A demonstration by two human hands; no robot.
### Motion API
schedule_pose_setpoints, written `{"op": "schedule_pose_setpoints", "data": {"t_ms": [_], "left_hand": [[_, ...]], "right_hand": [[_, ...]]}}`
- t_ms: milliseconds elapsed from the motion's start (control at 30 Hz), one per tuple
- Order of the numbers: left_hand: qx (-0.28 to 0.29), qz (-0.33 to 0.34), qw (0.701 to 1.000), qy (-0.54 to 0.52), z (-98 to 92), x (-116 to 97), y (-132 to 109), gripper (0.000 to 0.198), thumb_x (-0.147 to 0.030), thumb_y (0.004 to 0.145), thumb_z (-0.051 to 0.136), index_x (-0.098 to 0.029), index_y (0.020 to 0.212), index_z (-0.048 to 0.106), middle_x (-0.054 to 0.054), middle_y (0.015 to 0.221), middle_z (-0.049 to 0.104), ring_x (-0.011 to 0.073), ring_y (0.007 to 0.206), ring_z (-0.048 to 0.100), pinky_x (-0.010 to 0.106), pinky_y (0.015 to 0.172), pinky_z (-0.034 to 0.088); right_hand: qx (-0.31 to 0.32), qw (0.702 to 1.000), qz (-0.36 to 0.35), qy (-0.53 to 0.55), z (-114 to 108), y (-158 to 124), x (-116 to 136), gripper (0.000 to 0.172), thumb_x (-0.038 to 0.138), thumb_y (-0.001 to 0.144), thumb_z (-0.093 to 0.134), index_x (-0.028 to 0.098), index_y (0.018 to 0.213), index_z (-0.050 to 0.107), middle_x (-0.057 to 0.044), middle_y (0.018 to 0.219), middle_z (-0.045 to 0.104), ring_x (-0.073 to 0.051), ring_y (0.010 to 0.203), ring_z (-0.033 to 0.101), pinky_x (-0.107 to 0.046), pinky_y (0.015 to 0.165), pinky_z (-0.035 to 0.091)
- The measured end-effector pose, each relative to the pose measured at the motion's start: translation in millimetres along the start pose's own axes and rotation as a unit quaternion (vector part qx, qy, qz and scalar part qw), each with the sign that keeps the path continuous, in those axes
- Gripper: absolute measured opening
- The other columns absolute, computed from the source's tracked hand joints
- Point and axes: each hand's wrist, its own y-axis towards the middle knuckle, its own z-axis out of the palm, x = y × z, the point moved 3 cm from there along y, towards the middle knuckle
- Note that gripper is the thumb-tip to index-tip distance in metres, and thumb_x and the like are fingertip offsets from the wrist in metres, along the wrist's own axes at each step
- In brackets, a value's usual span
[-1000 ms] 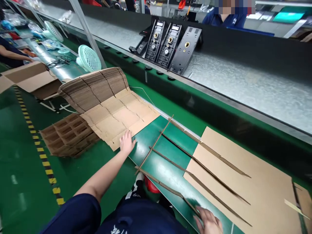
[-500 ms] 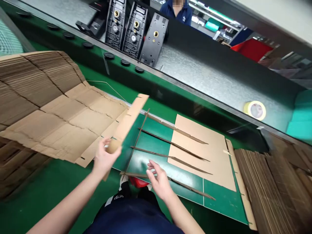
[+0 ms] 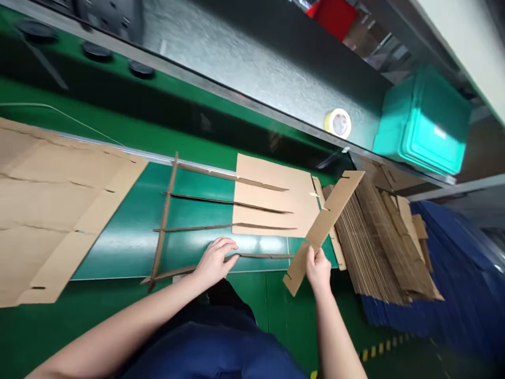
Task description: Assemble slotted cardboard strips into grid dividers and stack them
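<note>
My right hand [image 3: 319,268] grips a slotted cardboard strip [image 3: 330,210] near its middle, tilted over the right ends of the partition strips. The strip is creased at the grip, and its lower part slants toward me. My left hand [image 3: 216,260] closes around the nearest long cardboard strip [image 3: 264,256], thumb on the near side and fingers over the far side. Several long strips stand on edge, joined at their left ends to a cardboard cross strip [image 3: 167,213]. Under their right ends lies a flat cardboard sheet [image 3: 272,195].
Creased cardboard sheets [image 3: 51,210] cover the left of the green table [image 3: 114,242]. Stacked cardboard [image 3: 374,247] stands at right beside a single slotted strip [image 3: 336,245]. A metal shelf [image 3: 252,63] behind bears a tape roll [image 3: 338,123] and a teal bin [image 3: 422,121].
The view has swung right. The slotted strip has passed from my left hand to my right and moved to the partition's right end. My left hand has come onto the nearest long strip.
</note>
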Motion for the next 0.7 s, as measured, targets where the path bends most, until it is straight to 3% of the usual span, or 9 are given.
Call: {"op": "schedule_pose_setpoints", "data": {"t_ms": [100, 200, 300, 367, 500, 700], "left_hand": [[0.135, 0.06, 0.989, 0.028, 56.4, -33, 40, 0.017, -0.028, 0.085, 0.054, -0.021, 0.096, 0.065, 0.005, 0.1, 0.066, 0.02, 0.098, 0.059, 0.035, 0.089, 0.046], [0.256, 0.114, 0.955, 0.094, 126.0, -68, 75, 0.021, -0.03, 0.084, 0.055, -0.02, 0.101, 0.064, 0.007, 0.101, 0.065, 0.0226, 0.099, 0.059, 0.037, 0.088, 0.046], [0.312, 0.122, 0.93, 0.151, 186.9, -83, 98, 0.035, -0.029, 0.082, 0.058, -0.018, 0.115, 0.058, 0.01, 0.112, 0.062, 0.0261, 0.108, 0.056, 0.039, 0.089, 0.044], [0.33, 0.111, 0.922, 0.171, 216.4, -83, 105, 0.04, -0.025, 0.082, 0.056, -0.019, 0.122, 0.054, 0.011, 0.116, 0.06, 0.0267, 0.108, 0.056, 0.04, 0.088, 0.044], [0.363, 0.101, 0.908, 0.185, 247.3, -77, 101, 0.045, -0.009, 0.083, 0.046, -0.022, 0.125, 0.052, 0.009, 0.104, 0.065, 0.0249, 0.096, 0.062, 0.038, 0.08, 0.047], [0.371, 0.105, 0.901, 0.199, 255.7, -79, 92, 0.05, -0.008, 0.08, 0.047, -0.026, 0.127, 0.051, 0.007, 0.103, 0.066, 0.0209, 0.092, 0.063, 0.034, 0.078, 0.047]], "right_hand": [[0.007, 1.0, -0.005, -0.03, -19, 24, -36, 0.044, 0.051, 0.086, 0.034, 0.017, 0.093, 0.062, -0.011, 0.077, 0.068, -0.025, 0.073, 0.064, -0.03, 0.059, 0.042], [0.022, 0.999, -0.038, -0.025, -15, 47, -46, 0.043, 0.049, 0.088, 0.033, 0.017, 0.094, 0.06, -0.01, 0.078, 0.068, -0.023, 0.073, 0.063, -0.029, 0.059, 0.041], [0.042, 0.994, -0.083, -0.055, -1, 71, -48, 0.042, 0.046, 0.091, 0.03, 0.016, 0.091, 0.059, -0.009, 0.073, 0.066, -0.022, 0.068, 0.062, -0.028, 0.058, 0.038], [0.053, 0.989, -0.112, -0.081, 9, 83, -52, 0.041, 0.044, 0.092, 0.029, 0.016, 0.091, 0.058, -0.009, 0.071, 0.065, -0.021, 0.066, 0.061, -0.027, 0.059, 0.036], [0.092, 0.978, -0.151, -0.114, 32, 95, -62, 0.037, 0.04, 0.094, 0.027, 0.015, 0.094, 0.056, -0.008, 0.071, 0.065, -0.02, 0.065, 0.06, -0.026, 0.059, 0.033], [0.105, 0.971, -0.168, -0.131, 57, 99, -69, 0.034, 0.036, 0.095, 0.028, 0.015, 0.092, 0.054, -0.006, 0.068, 0.064, -0.018, 0.06, 0.057, -0.026, 0.057, 0.031]]}}
